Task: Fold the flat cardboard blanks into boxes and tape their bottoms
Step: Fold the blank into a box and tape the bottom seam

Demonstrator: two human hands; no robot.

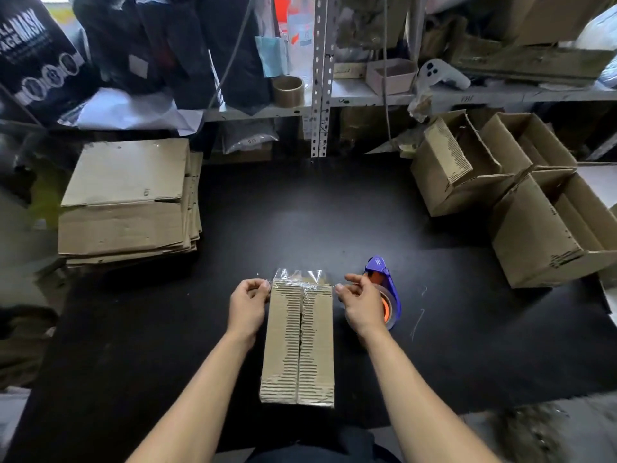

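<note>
While the folded box [298, 342] lies bottom-up at the near middle of the black table [300, 212], its two bottom flaps meeting along a central seam, the taping step is in hand; a strip of clear tape [299, 277] stands crinkled across the box's far edge, not yet laid along the seam. Left hand [248, 304]: just left of the box's far corner, fingers curled, pinching the left end of the tape. Right hand [362, 304]: just right of the box's far corner, fingers curled round the tape dispenser [384, 289], blue-framed with an orange core, which shows behind the hand. Stack of flat cardboard blanks [130, 202]: well to the left of the box and farther back; supply remaining. Finished open boxes [521, 192]: well to the right of the box and farther back, clustered together; several are done. Spare tape roll [288, 91]: on the shelf well beyond the box. Judged next move: draw the tape taut and low, press it flat along the seam toward the near edge, then cut it at the dispenser; care is needed to keep the strip centred and free of creases.
</note>
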